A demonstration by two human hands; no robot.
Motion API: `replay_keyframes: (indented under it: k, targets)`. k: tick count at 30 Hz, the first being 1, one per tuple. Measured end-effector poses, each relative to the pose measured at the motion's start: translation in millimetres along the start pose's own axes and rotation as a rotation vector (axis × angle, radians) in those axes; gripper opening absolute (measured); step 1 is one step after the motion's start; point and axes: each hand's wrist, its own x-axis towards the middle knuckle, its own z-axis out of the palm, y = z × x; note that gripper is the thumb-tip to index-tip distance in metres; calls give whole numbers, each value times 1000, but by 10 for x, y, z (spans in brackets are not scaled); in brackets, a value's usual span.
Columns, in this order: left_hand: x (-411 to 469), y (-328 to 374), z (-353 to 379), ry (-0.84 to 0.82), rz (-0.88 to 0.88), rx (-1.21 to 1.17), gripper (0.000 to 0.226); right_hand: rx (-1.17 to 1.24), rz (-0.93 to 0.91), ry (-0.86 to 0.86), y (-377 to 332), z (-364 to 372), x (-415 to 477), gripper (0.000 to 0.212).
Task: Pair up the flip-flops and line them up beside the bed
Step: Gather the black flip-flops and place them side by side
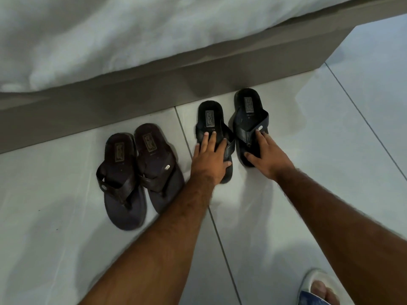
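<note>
On pale glossy floor tiles (pixel 286 216) with thin dark grout lines, beside a grey-brown bed base (pixel 132 93), we see 4 flip-flops. White bedding (pixel 110 29) hangs over the base's top edge.

Brown pair (pixel 136 172): 2 flip-flops touching side by side left of centre, heels toward the bed, close to the base. Each has a rectangular heel label; we can't read the print. A small metal tag sits on 1 strap.

Black pair: left black flip-flop (pixel 211 122) and right black flip-flop (pixel 251 115) lie just beside each other, a narrow gap between them, heels almost at the base. Same kind of heel labels, text unreadable; small oval tag on the right one's strap.

Left hand (pixel 209 157): fingers spread, palm down on the left black flip-flop, thumb curled round its edge. Right hand (pixel 268 155): spread flat, fingertips pressing the right black flip-flop's strap and toe end. We can't tell whether either is gripping or only pressing.

Bottom right: a foot in a white-and-blue slide sandal (pixel 317 289).
</note>
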Motion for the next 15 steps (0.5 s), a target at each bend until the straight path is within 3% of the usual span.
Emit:
replay_keyframes:
  k: [4,6,8,10,15]
  targets:
    - [266,93,-56,-55,-28,10,79,63,50,116,-111,-69,205,65]
    - [329,178,-35,-55,-41,21,82,59,96,142,-117,-114,285,71]
    - [352,285,13,-32,-63,30,82,1,106,120,-91,-149,342,72]
    - [366,375,56,-19,-89,35,83,-69,106,91,-50,-158,381,60]
    - [329,432,32,-52,-106,55,85,-51,132,65,-23,-138,313,54]
